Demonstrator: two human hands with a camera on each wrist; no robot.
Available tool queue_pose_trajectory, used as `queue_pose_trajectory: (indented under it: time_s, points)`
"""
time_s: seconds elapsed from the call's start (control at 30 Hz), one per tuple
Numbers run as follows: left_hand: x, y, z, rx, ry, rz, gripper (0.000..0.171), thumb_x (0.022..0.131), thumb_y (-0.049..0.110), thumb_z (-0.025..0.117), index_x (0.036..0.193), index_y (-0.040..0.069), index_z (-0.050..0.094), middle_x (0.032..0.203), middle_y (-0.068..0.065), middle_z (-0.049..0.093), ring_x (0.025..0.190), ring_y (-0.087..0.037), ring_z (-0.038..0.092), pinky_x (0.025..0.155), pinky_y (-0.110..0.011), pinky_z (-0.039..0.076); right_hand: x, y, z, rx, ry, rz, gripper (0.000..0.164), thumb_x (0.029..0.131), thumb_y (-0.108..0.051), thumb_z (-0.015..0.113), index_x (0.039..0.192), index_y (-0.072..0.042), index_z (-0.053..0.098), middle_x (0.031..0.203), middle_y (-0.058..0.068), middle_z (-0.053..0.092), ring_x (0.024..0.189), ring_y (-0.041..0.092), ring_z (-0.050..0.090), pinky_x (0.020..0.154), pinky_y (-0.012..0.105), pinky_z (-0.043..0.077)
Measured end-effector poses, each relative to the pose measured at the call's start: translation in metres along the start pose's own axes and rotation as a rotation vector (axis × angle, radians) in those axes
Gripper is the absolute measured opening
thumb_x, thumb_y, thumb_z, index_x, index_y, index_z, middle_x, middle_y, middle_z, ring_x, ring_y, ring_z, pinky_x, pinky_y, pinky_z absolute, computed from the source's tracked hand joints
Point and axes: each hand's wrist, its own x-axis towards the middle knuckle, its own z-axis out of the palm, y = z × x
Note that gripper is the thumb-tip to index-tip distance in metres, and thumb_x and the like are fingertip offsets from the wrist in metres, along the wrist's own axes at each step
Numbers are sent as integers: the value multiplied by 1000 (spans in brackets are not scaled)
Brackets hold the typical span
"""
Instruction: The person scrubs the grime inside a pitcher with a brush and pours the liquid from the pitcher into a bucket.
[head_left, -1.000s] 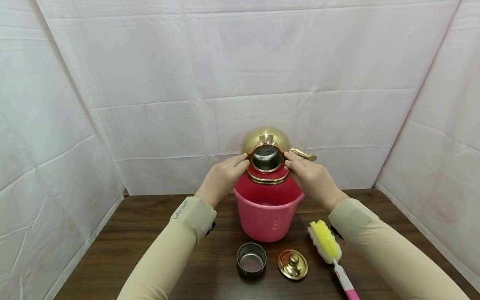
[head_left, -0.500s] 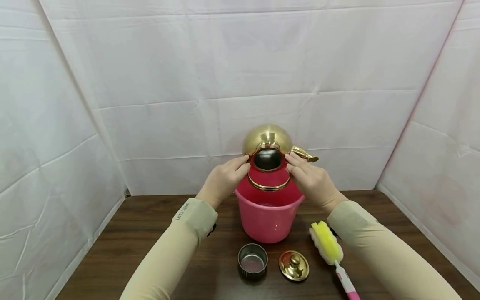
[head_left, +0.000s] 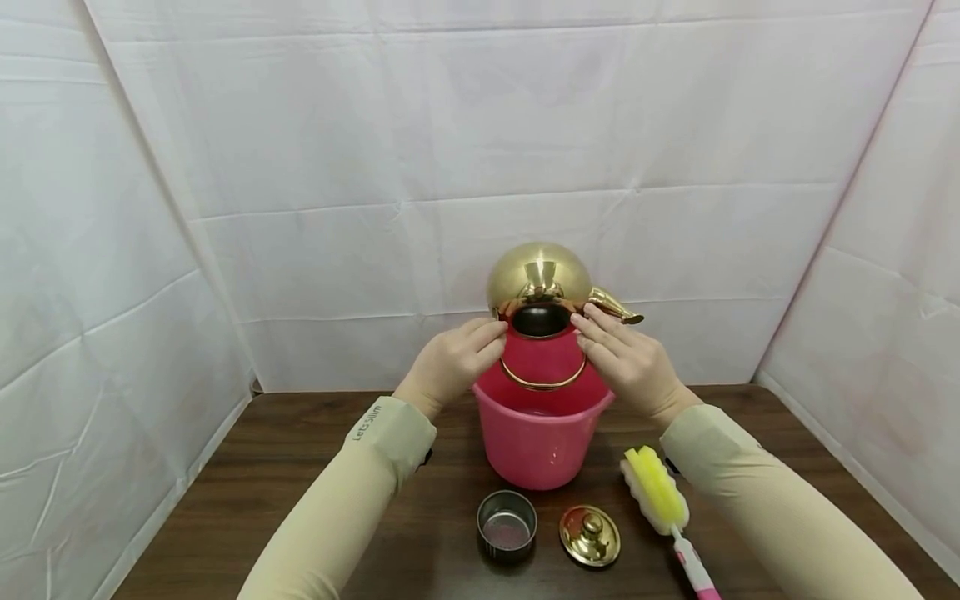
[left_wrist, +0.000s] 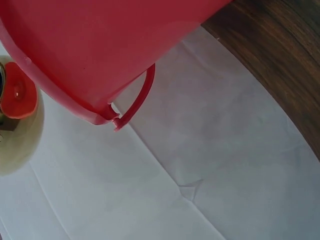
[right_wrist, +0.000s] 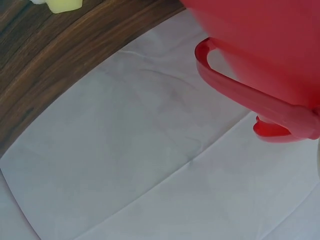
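A gold teapot [head_left: 540,262] is tipped over the pink bucket [head_left: 536,454], its round mouth facing down and toward me. My left hand [head_left: 453,358] grips the teapot at the left of the mouth. At the right side, near the spout [head_left: 613,305], my right hand [head_left: 630,358] holds it too. The hoop handle [head_left: 542,386] hangs below the mouth, in front of the bucket's opening. In the left wrist view, part of the teapot [left_wrist: 25,145] shows at the left edge. Both thumbs are largely hidden.
In front of the bucket stand a small metal cup [head_left: 507,540] and a gold lid [head_left: 589,537] with a knob. A sponge brush [head_left: 658,492] lies to their right. White cloth [head_left: 315,167] walls off the back and sides of the dark wooden table [head_left: 285,467].
The teapot has tipped further, its mouth turning downward and narrowing in view, while its body has risen slightly. The hoop handle has swung lower. Both hands keep their hold.
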Motion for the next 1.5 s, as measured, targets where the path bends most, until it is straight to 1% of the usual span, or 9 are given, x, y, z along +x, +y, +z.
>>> queue_pose_trajectory:
  time_s: [0.1, 0.23, 0.37, 0.43, 0.63, 0.83, 0.97, 1.17, 1.5]
  points:
    - [0, -1, 1, 21, 0, 43, 12, 84, -5, 62, 83, 5, 67, 96, -8, 69, 90, -19, 66, 78, -24, 56, 0, 1, -1, -5, -1, -20, 17, 92, 1, 55, 86, 7, 70, 102, 22, 70, 93, 39, 68, 69, 48, 56]
    - [0, -2, 1, 17, -2, 91, 20, 87, -8, 52, 78, 6, 64, 90, -6, 67, 85, -19, 64, 74, -22, 55, 2, 2, -2, -3, 0, -50, 18, 93, 1, 54, 88, 7, 70, 101, 21, 70, 92, 39, 68, 70, 48, 56]
    - [2, -2, 0, 20, -5, 121, 28, 89, -9, 43, 74, 8, 60, 86, -4, 65, 81, -18, 61, 66, -21, 54, 2, 3, -3, 3, 10, -80, 19, 93, 2, 54, 85, 7, 70, 99, 21, 71, 90, 40, 68, 69, 49, 56]
    - [4, -2, -1, 26, -10, 132, 30, 89, -9, 41, 72, 8, 59, 85, -4, 63, 80, -18, 59, 62, -20, 53, 2, 3, -3, 0, 14, -91, 18, 92, 2, 54, 84, 6, 69, 98, 20, 71, 89, 40, 68, 69, 50, 56]
    - [6, -3, -1, 38, -46, 152, 30, 88, -9, 42, 70, 10, 56, 82, -3, 60, 79, -19, 56, 56, -20, 50, 2, 3, -4, -6, 7, -104, 18, 92, 3, 53, 85, 6, 70, 100, 20, 71, 90, 41, 68, 70, 50, 55]
    - [7, -5, -2, 55, -63, 158, 29, 88, -9, 41, 70, 10, 54, 81, -3, 57, 79, -19, 55, 54, -20, 48, 4, 5, -3, -4, 0, -116, 19, 92, 5, 52, 85, 7, 69, 99, 21, 71, 91, 41, 68, 72, 50, 55]
    - [9, -6, -3, 61, -60, 164, 30, 89, -9, 41, 70, 10, 53, 81, -3, 56, 79, -19, 55, 56, -20, 49, 5, 6, -2, 4, 12, -113, 18, 92, 5, 52, 87, 8, 70, 97, 21, 71, 90, 42, 67, 71, 51, 56]
    - [11, -7, -4, 71, -40, 177, 30, 89, -9, 41, 69, 10, 53, 81, -3, 56, 79, -19, 56, 60, -20, 50, 3, 8, -1, 28, 13, -127, 17, 92, 6, 53, 86, 8, 69, 94, 20, 71, 88, 39, 68, 74, 48, 56]
    - [12, -9, -2, 96, -49, 191, 31, 89, -9, 40, 70, 11, 53, 79, -3, 55, 77, -19, 54, 59, -20, 48, -1, 12, 0, 14, -26, -132, 19, 92, 6, 51, 88, 6, 70, 93, 20, 71, 88, 37, 67, 78, 44, 56]
